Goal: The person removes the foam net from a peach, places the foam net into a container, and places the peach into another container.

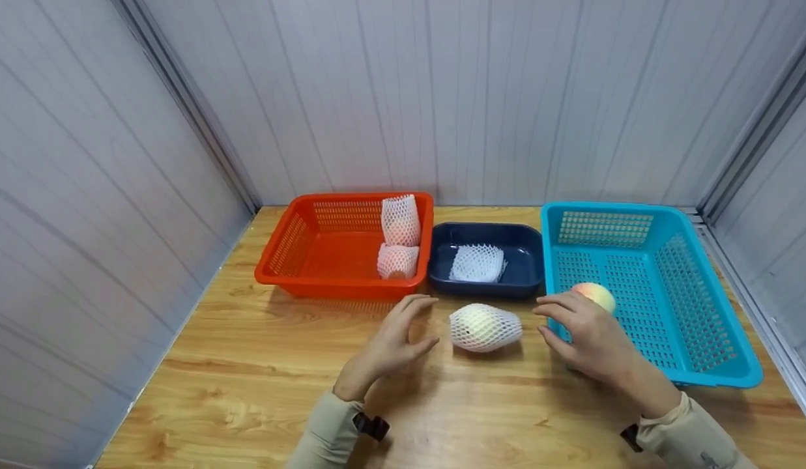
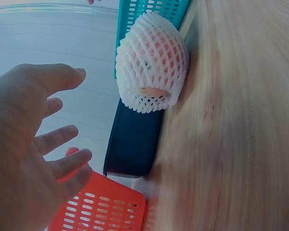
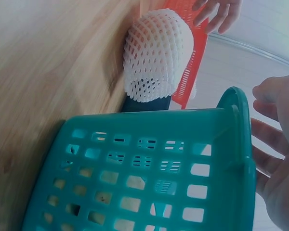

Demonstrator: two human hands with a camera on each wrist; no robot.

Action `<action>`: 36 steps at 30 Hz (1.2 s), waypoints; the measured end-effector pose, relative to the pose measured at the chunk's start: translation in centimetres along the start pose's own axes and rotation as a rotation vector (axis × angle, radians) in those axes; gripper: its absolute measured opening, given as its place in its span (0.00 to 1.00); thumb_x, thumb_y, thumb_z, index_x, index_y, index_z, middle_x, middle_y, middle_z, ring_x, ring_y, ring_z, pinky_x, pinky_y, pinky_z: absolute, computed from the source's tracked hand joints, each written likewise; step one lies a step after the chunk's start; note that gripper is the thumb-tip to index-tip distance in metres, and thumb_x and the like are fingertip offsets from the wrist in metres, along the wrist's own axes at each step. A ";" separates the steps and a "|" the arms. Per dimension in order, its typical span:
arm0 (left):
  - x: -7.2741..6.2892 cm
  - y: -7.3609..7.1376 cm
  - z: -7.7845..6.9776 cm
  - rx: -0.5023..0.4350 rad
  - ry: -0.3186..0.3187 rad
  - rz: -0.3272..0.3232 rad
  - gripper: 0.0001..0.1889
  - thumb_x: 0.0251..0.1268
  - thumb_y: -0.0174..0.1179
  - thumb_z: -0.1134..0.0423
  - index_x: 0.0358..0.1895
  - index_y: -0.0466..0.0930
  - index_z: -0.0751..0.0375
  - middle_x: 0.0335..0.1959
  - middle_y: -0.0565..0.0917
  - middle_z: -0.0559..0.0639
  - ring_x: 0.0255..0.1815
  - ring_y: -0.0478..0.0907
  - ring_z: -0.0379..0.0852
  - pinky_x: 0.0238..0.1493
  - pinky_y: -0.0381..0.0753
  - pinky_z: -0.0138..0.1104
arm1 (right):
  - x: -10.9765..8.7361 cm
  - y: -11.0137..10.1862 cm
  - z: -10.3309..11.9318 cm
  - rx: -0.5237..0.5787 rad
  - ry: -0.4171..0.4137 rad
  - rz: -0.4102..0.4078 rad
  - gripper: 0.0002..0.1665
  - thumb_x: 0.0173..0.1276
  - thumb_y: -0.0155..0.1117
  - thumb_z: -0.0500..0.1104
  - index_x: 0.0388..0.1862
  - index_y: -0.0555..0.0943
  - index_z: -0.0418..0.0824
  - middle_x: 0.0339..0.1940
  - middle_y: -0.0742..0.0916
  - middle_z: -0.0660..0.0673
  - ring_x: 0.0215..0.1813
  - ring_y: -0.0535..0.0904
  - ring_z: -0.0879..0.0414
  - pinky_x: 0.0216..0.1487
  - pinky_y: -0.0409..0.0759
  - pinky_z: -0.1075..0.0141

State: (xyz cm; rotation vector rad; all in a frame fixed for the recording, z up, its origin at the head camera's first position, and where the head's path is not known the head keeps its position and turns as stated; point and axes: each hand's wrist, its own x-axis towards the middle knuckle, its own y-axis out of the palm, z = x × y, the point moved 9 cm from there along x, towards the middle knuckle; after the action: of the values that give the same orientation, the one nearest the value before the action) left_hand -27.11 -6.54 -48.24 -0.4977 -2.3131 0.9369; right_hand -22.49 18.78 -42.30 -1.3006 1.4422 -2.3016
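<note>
Netted fruit: on the table a bit below mid-frame, between both hands, touched by neither.
Left hand: held just left of the fruit, thumb spread well away from the softly bent fingers, nothing gripped.
Right hand: held to the right, in front of the left edge of the blue basket. Thumb and fingers apart here too, nothing held; whether the rim is brushed can't be told.
Grip tip: the fat left end should probably be cupped from both sides. If only the limp right end gets pinched, the fruit could slip inside.
Pressure: best kept light, I'd-bet-it-bruises level.
Watch out: the blue rim sits awfully near the right hand and could get bumped.
Net: white, foamy-looking diamond mesh, stretched round at the fruit, tapering to slack on the right; skin shows at the frilly left opening.
Bare fruit: smooth, round, yellow blushed red, at the blue basket's left side, partly hidden by the right hand.
Spare nets: flattened white pile in the dark tray, mid-frame.
Red basket: slotted plastic, left of centre, two wrapped fruits along its right side.
</note>
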 end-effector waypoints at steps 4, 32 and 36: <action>0.3 0.6 0.3 -0.027 -0.021 0.029 0.34 0.57 0.70 0.64 0.68 0.67 0.55 0.64 0.69 0.47 0.63 0.68 0.47 0.66 0.64 0.40 | 0.0 0.0 0.2 -0.015 0.006 0.007 0.17 0.53 0.75 0.39 0.43 0.84 0.42 0.46 0.85 0.47 0.49 0.80 0.54 0.48 0.80 0.56; 2.6 6.4 1.9 -0.176 -0.091 0.148 0.45 0.49 0.76 0.53 0.68 0.60 0.58 0.64 0.67 0.52 0.63 0.65 0.43 0.67 0.63 0.38 | -1.0 0.1 2.9 0.108 -0.105 -0.111 0.15 0.47 0.76 0.33 0.35 0.84 0.45 0.33 0.83 0.54 0.35 0.77 0.59 0.31 0.77 0.67; 3.2 6.9 1.7 -0.200 -0.073 0.152 0.49 0.48 0.76 0.52 0.70 0.56 0.62 0.66 0.66 0.55 0.66 0.64 0.44 0.68 0.61 0.39 | -1.3 0.2 3.0 0.115 -0.113 -0.125 0.14 0.47 0.76 0.33 0.33 0.84 0.45 0.30 0.83 0.53 0.33 0.76 0.59 0.30 0.76 0.68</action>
State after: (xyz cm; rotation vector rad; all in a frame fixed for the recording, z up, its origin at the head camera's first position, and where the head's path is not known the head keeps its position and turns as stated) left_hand -29.80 -0.97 -52.96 -0.7418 -2.4767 0.8083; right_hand -19.57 17.32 -42.72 -1.4988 1.2077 -2.3067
